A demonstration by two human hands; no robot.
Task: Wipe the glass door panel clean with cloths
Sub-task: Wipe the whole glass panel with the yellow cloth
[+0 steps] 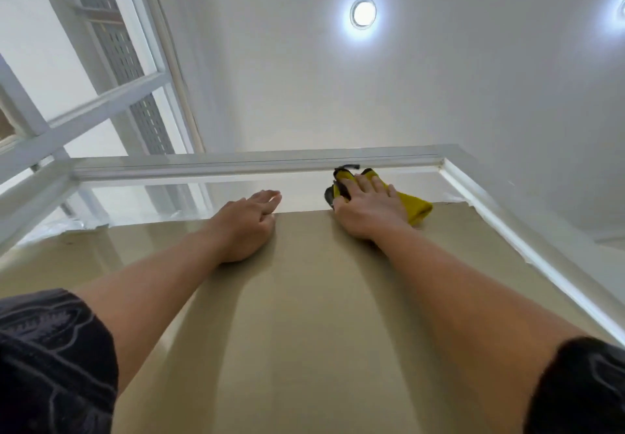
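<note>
I look steeply up along the glass door panel (297,315), which shows brown backing behind most of it and a clear strip at its top. My right hand (367,208) lies flat on a yellow cloth (417,208) with a dark edge, pressing it against the glass just under the white top frame (257,163). My left hand (248,222) rests flat on the glass to the left of it, fingers together and holding nothing. Both forearms stretch upward, with dark patterned sleeves at the bottom corners.
A white side frame (527,244) runs down the right edge of the panel. To the left stands a white-framed window section (101,102) with a perforated grey screen behind it. Two round ceiling lights (363,13) shine overhead.
</note>
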